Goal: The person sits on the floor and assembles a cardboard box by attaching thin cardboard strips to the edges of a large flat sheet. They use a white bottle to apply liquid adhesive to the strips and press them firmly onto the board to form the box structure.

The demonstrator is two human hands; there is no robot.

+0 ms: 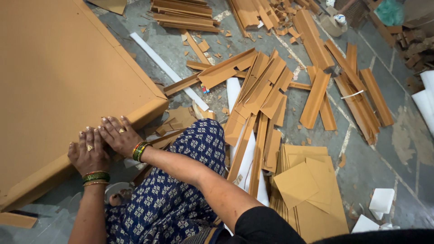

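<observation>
Littered floor (384, 149), hands (104, 144) pressing cropped panel (58, 77)

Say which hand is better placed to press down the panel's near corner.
Probably right. The right hand lies flat on the panel edge, closer to the corner. The left hand presses the same edge farther from it, toward the person.

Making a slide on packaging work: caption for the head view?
Both hands, left hand and right hand, press on a large cardboard panel's edge; cardboard strips litter the floor.
</observation>
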